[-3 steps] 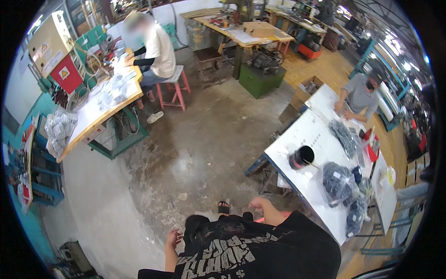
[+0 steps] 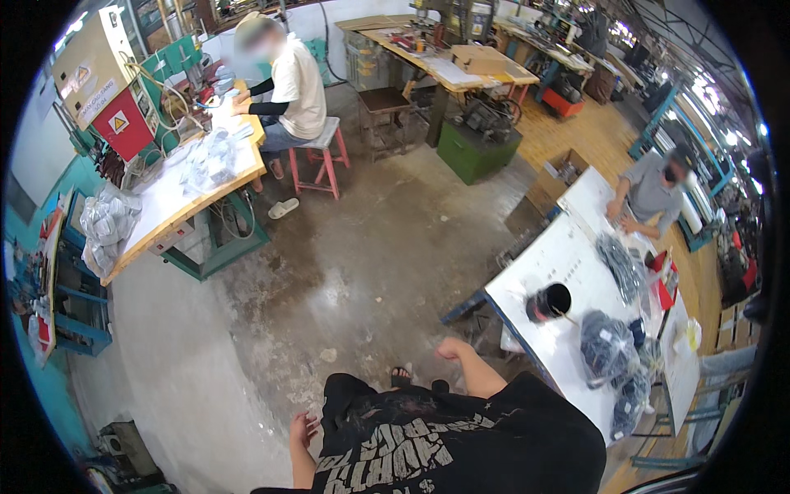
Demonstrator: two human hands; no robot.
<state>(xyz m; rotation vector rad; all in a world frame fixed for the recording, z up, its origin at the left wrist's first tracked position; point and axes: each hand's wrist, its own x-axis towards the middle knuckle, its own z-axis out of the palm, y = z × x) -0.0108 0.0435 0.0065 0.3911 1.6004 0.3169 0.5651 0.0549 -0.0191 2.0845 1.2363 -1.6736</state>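
Note:
My left hand (image 2: 304, 428) hangs low beside my black printed shirt (image 2: 395, 436). Its fingers are loosely bent and a little apart, and nothing shows in them. Out in front of my body on the other side, my right hand (image 2: 449, 349) is held over the concrete floor (image 2: 329, 313) with its fingers curled in. No object is visible in that hand. Neither hand touches anything; the nearest furniture is the white table (image 2: 527, 288) to the right of my right hand. One sandalled foot (image 2: 401, 377) shows beyond the shirt.
On the white table stand a black pot (image 2: 550, 303) and dark filled bags (image 2: 609, 350); a person (image 2: 654, 189) works at its far end. Another person (image 2: 298, 99) sits on a stool (image 2: 321, 152) at the left workbench (image 2: 177, 218). A green machine base (image 2: 477, 152) and a sandal (image 2: 284, 208) are ahead.
My right arm has swung forward, taking the hand farther from my body. My left hand sits slightly lower. The room has shifted a little rightward in view.

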